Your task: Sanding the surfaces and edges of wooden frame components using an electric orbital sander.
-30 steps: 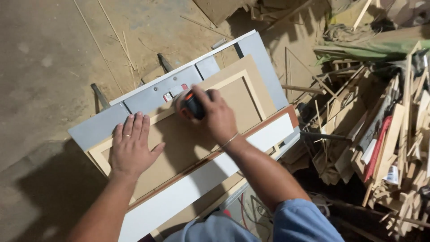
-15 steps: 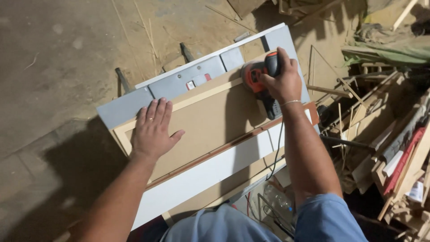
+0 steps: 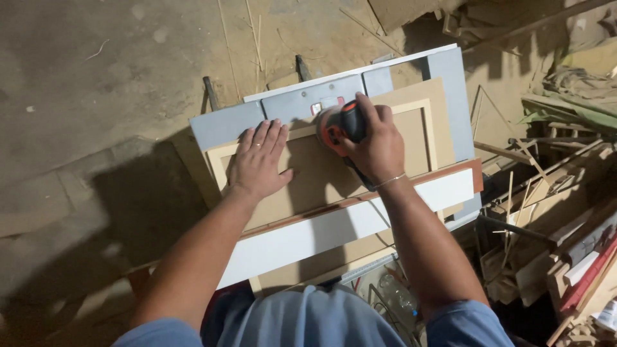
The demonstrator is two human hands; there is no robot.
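Framed fibreboard panel (image 3: 321, 173), flat and matte: I see my left hand (image 3: 257, 164) spread open on it, right hand (image 3: 376, 144) gripping the rounded orange-black sander (image 3: 340, 125).

— What is lying underfoot there?

— A dusty concrete floor (image 3: 96, 77) is spreading out on the left, with thin wood splinters (image 3: 250, 32) lying on it and a dark shadow (image 3: 128, 212) falling across it.

— And over on the right?

— A heap of scrap wood (image 3: 559, 225) is piling up there, with strips and offcuts leaning every way and a red board (image 3: 588, 276) sticking out of it.

— How is the light?

— Warm and dim, coming from above and throwing soft shadows.
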